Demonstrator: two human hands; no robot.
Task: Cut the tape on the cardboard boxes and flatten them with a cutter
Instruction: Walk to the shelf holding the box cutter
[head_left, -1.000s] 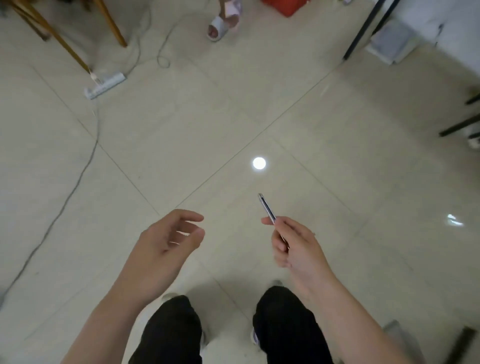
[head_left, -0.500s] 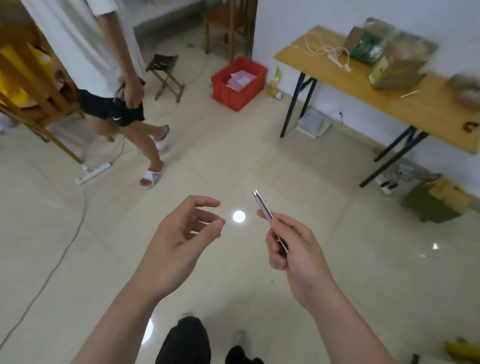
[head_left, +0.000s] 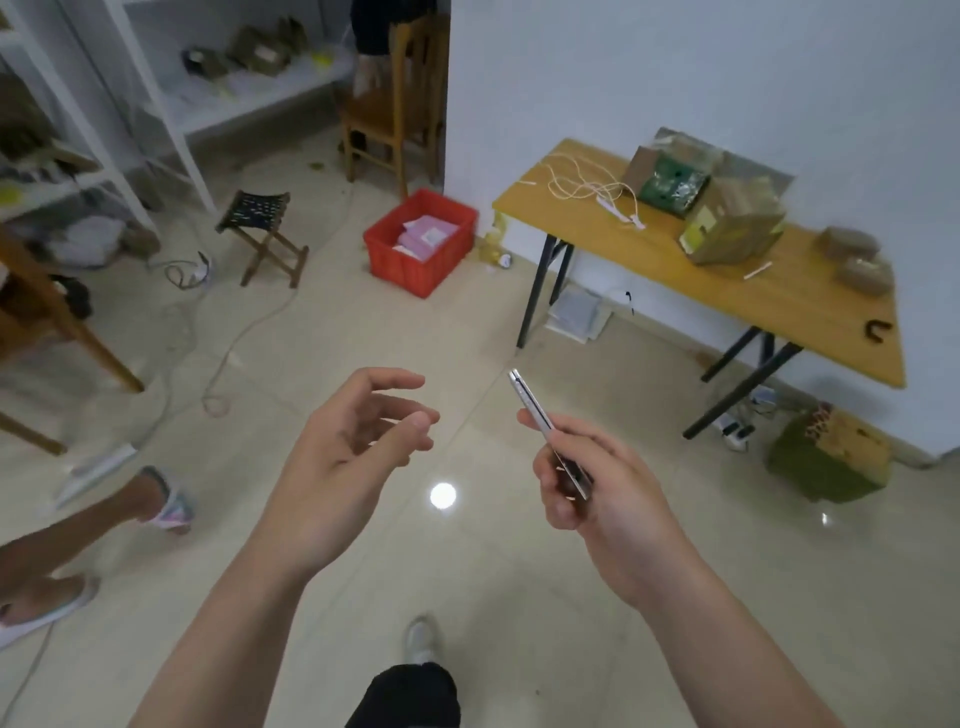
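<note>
View risen; right hand (head_left: 613, 499) grips cutter (head_left: 530, 400); tiled floor (head_left: 363, 332), yellow table (head_left: 779, 296).

The cutter (head_left: 535, 410) is a slim silver strip with a dark side. The right hand (head_left: 597, 488) grips its lower half, and it slants up and to the left with its tip free in the air. Two brown boxes (head_left: 732, 223) stand touching at the far end of the table (head_left: 779, 306), blurred, the left one showing a dark green face, and a third box (head_left: 826, 457), greenish, sits on the floor (head_left: 363, 332) near the table's legs.
</note>
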